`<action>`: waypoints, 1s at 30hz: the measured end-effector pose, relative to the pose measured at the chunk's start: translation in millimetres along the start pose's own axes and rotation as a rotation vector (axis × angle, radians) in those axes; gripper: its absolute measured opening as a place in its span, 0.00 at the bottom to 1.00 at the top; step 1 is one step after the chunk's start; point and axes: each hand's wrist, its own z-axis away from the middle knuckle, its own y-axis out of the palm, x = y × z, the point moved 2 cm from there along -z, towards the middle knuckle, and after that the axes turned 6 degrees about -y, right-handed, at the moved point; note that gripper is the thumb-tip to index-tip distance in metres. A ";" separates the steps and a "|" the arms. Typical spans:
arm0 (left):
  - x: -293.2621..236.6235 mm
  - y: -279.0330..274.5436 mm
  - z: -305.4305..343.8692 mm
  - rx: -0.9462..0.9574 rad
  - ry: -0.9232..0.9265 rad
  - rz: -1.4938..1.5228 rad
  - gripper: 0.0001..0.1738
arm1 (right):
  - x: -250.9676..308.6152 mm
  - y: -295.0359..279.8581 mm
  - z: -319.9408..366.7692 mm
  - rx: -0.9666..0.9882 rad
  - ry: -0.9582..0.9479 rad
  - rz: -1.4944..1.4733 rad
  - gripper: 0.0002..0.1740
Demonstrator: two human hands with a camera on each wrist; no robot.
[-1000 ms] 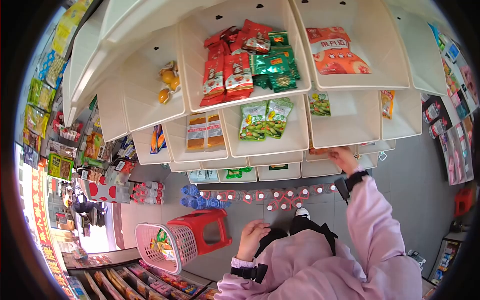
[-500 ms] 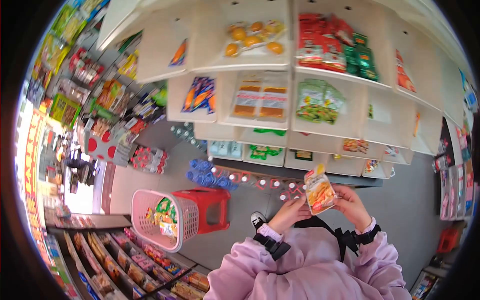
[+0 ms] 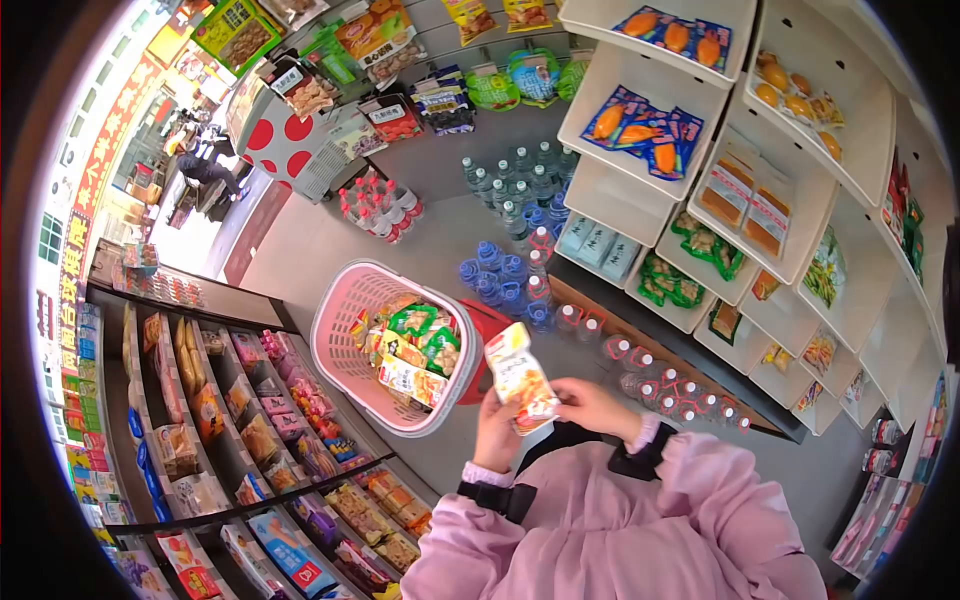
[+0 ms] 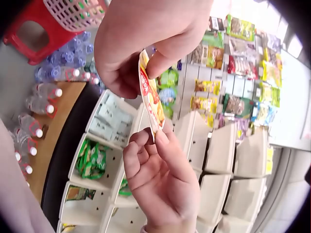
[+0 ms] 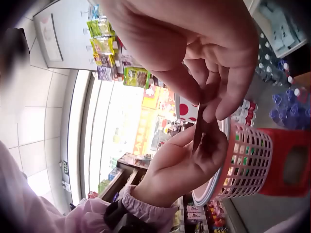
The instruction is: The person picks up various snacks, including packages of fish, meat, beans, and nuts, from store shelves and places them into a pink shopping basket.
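Note:
In the head view a small flat snack packet (image 3: 520,372), white and orange with a food picture, is held up before the body. My left hand (image 3: 494,430) grips its lower left side, and my right hand (image 3: 600,408) pinches its right edge between thumb and fingers. The left wrist view shows the packet (image 4: 151,94) nearly edge-on, spanning both hands. Left of the hands is a pink and white plastic basket (image 3: 335,330); green, yellow and orange snack packets (image 3: 412,375) lie inside it. In the right wrist view both hands meet at the packet's thin edge (image 5: 198,128).
A red stool (image 3: 484,325) supports the basket. White tiered bins (image 3: 625,150) with snacks rise at the right, with bottles (image 3: 670,390) along their base. Low racks of packaged snacks (image 3: 270,420) stand at the left. Hanging packets (image 3: 385,45) line the back wall.
My right hand left a lower bin, and the snack packet appeared between both hands. The view turned left, and hands and packet came nearer the basket.

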 end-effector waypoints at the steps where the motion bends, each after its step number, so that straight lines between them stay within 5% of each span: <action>1: -11.8 -17.0 0.7 -0.050 0.040 -0.003 0.17 | -0.1 12.1 -19.4 0.029 0.002 0.036 0.21; 7: -64.6 -99.0 -27.3 -0.212 0.134 0.052 0.25 | -40.3 64.4 -106.2 -0.042 -0.034 0.163 0.21; 11: -76.8 -148.1 -76.3 -0.312 0.060 0.084 0.28 | -34.0 60.3 -86.3 -0.045 -0.067 0.238 0.18; 12: -74.9 -197.6 -93.0 -0.221 0.099 -0.139 0.28 | -37.0 53.4 -76.0 -0.009 -0.038 0.260 0.18; 15: -89.2 -172.7 -99.8 -0.306 -0.086 0.061 0.28 | -26.6 17.8 -36.3 0.036 0.022 0.350 0.17; 18: -89.6 -212.1 -128.7 -0.245 0.010 0.031 0.27 | -19.8 -18.1 12.4 -0.112 0.067 0.350 0.16; 26: -102.4 -171.5 -122.3 -0.343 0.194 -0.038 0.26 | -35.3 -92.4 151.0 -0.449 0.159 0.352 0.14; 30: -92.7 -160.2 -117.8 -0.478 0.203 -0.596 0.25 | -26.2 -112.1 211.7 -0.552 0.203 0.235 0.14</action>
